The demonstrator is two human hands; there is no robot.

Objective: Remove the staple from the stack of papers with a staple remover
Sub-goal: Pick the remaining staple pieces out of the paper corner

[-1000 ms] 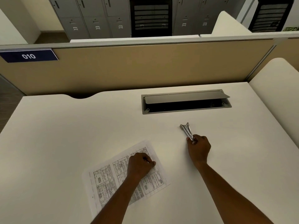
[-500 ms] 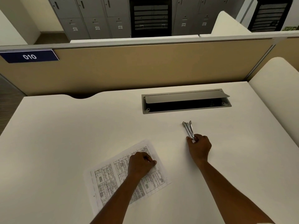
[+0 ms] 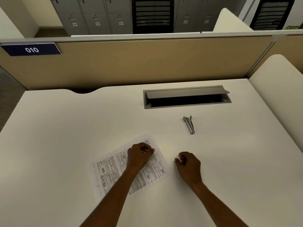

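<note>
A stack of printed papers (image 3: 152, 174) lies on the white desk (image 3: 65, 145), turned at an angle. My left hand (image 3: 139, 155) rests on the papers' upper part as a closed fist; whether it pinches anything is too small to tell. A silver metal staple remover (image 3: 188, 124) lies alone on the desk, beyond and to the right of the papers. My right hand (image 3: 188, 164) sits on the desk right of the papers, fingers curled, holding nothing, well short of the remover.
A grey cable tray (image 3: 186, 97) with its lid open is set into the desk behind the remover. A tan partition (image 3: 147, 63) with a "010" label closes the far edge. A second desk surface (image 3: 282, 76) adjoins at the right.
My right hand let go of the staple remover, which now lies on the desk, and drew back toward the papers. My left hand stayed on the papers.
</note>
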